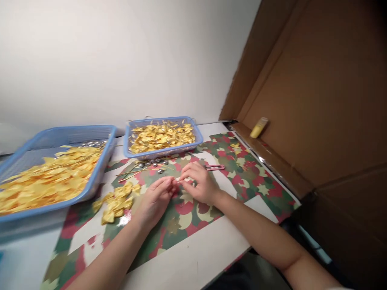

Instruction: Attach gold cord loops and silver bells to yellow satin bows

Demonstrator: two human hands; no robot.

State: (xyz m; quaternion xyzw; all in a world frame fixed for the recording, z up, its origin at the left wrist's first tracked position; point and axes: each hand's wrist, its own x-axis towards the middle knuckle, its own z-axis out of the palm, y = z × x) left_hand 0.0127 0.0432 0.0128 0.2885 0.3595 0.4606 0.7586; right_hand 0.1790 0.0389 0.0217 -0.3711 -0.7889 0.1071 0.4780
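Observation:
Over the middle of the patterned mat, my left hand (159, 197) and my right hand (199, 183) meet with their fingertips pinched together. Whatever lies between the fingers is too small and blurred to name. Left of my left hand is a loose pile of yellow petal-like pieces (117, 201). Just beyond my hands lie several shiny silver beads (160, 171) and a few thin gold wire stems (136, 173). A pink-handled tool (214, 167), perhaps a cutter, lies right behind my right hand, which partly hides it.
A large blue basket (110, 149) of yellow pieces stands at the left. A smaller blue basket (163, 154) with gold pieces is at the back, by the white wall. Cardboard (320, 100) walls the right side, with a yellow tube (258, 127) on its ledge. The patterned mat (173, 227) covers the table.

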